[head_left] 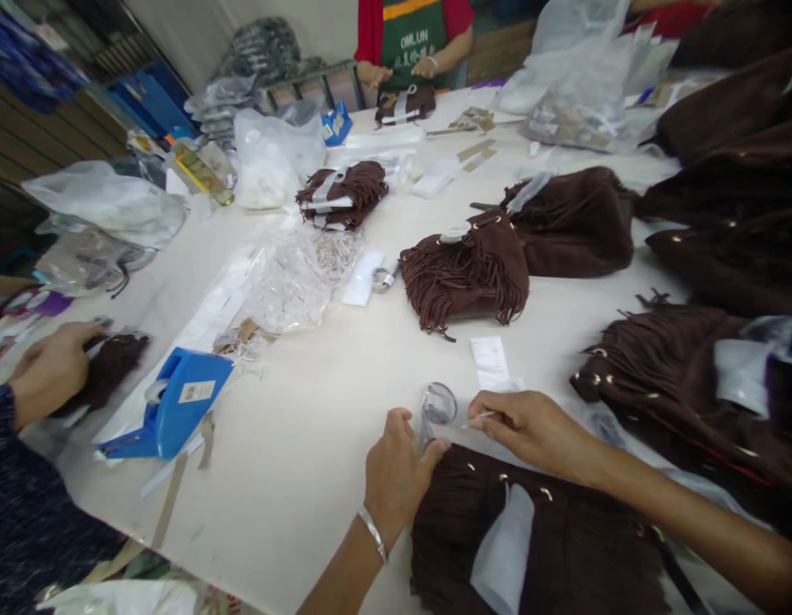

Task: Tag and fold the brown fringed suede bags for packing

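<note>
My left hand (399, 474), with a silver bracelet at the wrist, grips a roll of clear tape (439, 404) between thumb and fingers. My right hand (530, 427) is closed in a pinch just right of the roll; a thin pale piece shows at its fingertips, too small to name. Directly below both hands lies a dark brown fringed bag (575, 547) with gold eyelets and a roll of white paper (504, 551) on it. Small white slips (489, 363) rest on the table (306, 478) beyond my right hand.
Brown fringed bags (466, 273) lie ahead and pile up at right. A blue tape dispenser (178, 406) stands left, near a clear plastic bag (290, 282). A co-worker's hand (55, 367) holds a dark brown item at far left; another person (414, 43) in a green apron stands opposite.
</note>
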Demonstrator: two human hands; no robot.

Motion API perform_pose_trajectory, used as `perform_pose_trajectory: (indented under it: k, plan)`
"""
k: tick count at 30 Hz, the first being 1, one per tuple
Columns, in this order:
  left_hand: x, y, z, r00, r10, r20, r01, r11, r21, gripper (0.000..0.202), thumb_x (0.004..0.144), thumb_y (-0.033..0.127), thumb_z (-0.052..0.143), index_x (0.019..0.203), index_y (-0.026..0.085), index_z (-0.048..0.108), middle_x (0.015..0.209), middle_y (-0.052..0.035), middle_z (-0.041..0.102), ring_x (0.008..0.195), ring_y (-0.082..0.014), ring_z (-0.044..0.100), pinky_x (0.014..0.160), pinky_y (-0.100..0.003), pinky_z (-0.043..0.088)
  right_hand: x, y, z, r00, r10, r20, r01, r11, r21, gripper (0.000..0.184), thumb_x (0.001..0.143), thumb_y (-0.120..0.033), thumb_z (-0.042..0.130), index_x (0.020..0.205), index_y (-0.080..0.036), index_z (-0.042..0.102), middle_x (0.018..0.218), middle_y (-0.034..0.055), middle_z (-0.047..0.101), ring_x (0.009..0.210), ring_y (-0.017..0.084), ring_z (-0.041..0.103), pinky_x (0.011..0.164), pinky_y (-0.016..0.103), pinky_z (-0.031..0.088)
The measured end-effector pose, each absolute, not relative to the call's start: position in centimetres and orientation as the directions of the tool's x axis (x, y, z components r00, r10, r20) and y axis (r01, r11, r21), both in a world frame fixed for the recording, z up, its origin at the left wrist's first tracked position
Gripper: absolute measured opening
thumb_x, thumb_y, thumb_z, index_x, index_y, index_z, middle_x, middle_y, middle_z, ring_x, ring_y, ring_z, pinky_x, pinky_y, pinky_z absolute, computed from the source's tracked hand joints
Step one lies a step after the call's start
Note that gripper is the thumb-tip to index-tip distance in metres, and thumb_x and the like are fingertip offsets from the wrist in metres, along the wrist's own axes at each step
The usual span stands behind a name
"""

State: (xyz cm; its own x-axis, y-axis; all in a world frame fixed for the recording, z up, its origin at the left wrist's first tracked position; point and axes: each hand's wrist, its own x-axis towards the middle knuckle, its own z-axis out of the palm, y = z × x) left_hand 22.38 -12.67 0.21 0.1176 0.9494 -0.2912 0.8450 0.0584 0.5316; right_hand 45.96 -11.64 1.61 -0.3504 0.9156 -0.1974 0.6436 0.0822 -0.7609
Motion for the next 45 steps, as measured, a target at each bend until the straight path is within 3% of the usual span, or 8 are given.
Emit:
perform_pose_trajectory:
  k: [4, 11, 19, 24, 30, 37, 42, 45]
  plan:
    - [22.9, -12.5, -0.6, 0.124, 0.933, -0.337, 0.879, 0.054, 0.473, 0.052, 0.086, 0.044, 0.058, 0.129, 0.021, 0.04, 0.11, -0.0078, 0.065, 0.094, -0.0244, 0.065, 0.077, -0.032, 0.044, 43.8, -11.5, 0.0, -0.427, 0.862, -0.273, 0.606, 0.049, -0.794, 0.018, 0.091, -0.031, 0.05, 0.086, -0.021, 0.065, 0.067, -0.0013, 0.063, 0.059, 0.014, 0.055, 0.057, 0.023, 0.034]
    - [23.7, -10.1, -0.8, 0.225, 0.919, -0.323, 0.902, -0.071, 0.425, 0.028, 0.092, 0.03, 0.045, 0.117, 0.019, 0.052, 0.101, -0.0089, 0.069, 0.09, -0.0259, 0.065, 0.075, -0.034, 0.044, 42.3, -11.9, -2.0, -0.383, 0.887, -0.258, 0.521, -0.024, -0.853, 0.015, 0.092, -0.029, 0.05, 0.088, -0.021, 0.063, 0.077, 0.0005, 0.065, 0.072, 0.016, 0.059, 0.066, 0.026, 0.038]
    - [23.4, -9.1, -3.9, 0.156, 0.943, -0.295, 0.505, 0.181, 0.844, 0.026, 0.09, 0.032, 0.053, 0.115, 0.024, 0.056, 0.09, -0.0002, 0.067, 0.075, -0.0151, 0.062, 0.071, -0.027, 0.047, 41.6, -12.0, -2.8, -0.41, 0.869, -0.278, 0.347, -0.133, -0.928, 0.009, 0.086, -0.023, 0.056, 0.084, -0.02, 0.065, 0.083, -0.0009, 0.066, 0.077, 0.015, 0.057, 0.071, 0.026, 0.039]
    - [23.1, -8.7, -4.1, 0.21, 0.934, -0.29, 0.334, 0.21, 0.919, 0.028, 0.091, 0.032, 0.054, 0.117, 0.023, 0.057, 0.092, -0.0014, 0.067, 0.076, -0.0136, 0.061, 0.071, -0.025, 0.047, 41.0, -11.3, -3.7, -0.345, 0.839, -0.421, 0.193, -0.376, -0.906, 0.021, 0.084, -0.038, 0.061, 0.08, -0.018, 0.064, 0.071, -0.0018, 0.06, 0.067, 0.013, 0.05, 0.063, 0.025, 0.035]
    - [22.1, -10.8, -2.4, 0.17, 0.944, -0.284, 0.29, 0.227, 0.93, 0.041, 0.092, 0.033, 0.054, 0.131, 0.025, 0.049, 0.118, -0.0064, 0.063, 0.086, -0.014, 0.063, 0.077, -0.027, 0.05, 40.8, -10.5, -3.3, -0.305, 0.765, -0.568, -0.103, -0.619, -0.779, 0.032, 0.076, -0.047, 0.069, 0.081, -0.016, 0.061, 0.069, -0.0019, 0.058, 0.06, 0.01, 0.045, 0.057, 0.023, 0.032]
    - [22.6, -11.6, -2.6, 0.188, 0.845, -0.501, 0.216, 0.462, 0.86, 0.035, 0.085, 0.04, 0.063, 0.111, 0.018, 0.062, 0.097, -0.0051, 0.07, 0.05, -0.0071, 0.05, 0.045, -0.021, 0.038, 40.5, -10.1, -2.5, -0.353, 0.757, -0.55, -0.162, -0.629, -0.76, 0.029, 0.08, -0.045, 0.067, 0.084, -0.017, 0.059, 0.068, -0.0034, 0.057, 0.058, 0.009, 0.046, 0.057, 0.022, 0.033]
    - [24.3, -9.8, -2.6, 0.109, 0.881, -0.461, 0.004, 0.463, 0.886, 0.042, 0.079, 0.031, 0.069, 0.118, 0.017, 0.06, 0.099, -0.0068, 0.071, 0.072, -0.0127, 0.063, 0.068, -0.023, 0.05, 40.3, -10.5, -2.5, -0.345, 0.818, -0.459, -0.093, -0.517, -0.851, 0.028, 0.086, -0.046, 0.061, 0.084, -0.018, 0.057, 0.073, -0.0021, 0.06, 0.066, 0.012, 0.051, 0.063, 0.023, 0.037]
    - [24.4, -9.1, -2.6, 0.078, 0.861, -0.502, -0.037, 0.506, 0.862, 0.039, 0.078, 0.029, 0.068, 0.114, 0.014, 0.062, 0.091, -0.0067, 0.07, 0.064, -0.0112, 0.059, 0.066, -0.024, 0.049, 40.7, -10.8, -3.1, -0.256, 0.899, -0.355, 0.088, -0.344, -0.935, 0.023, 0.09, -0.042, 0.055, 0.087, -0.019, 0.059, 0.081, -0.0005, 0.062, 0.073, 0.014, 0.053, 0.065, 0.025, 0.038]
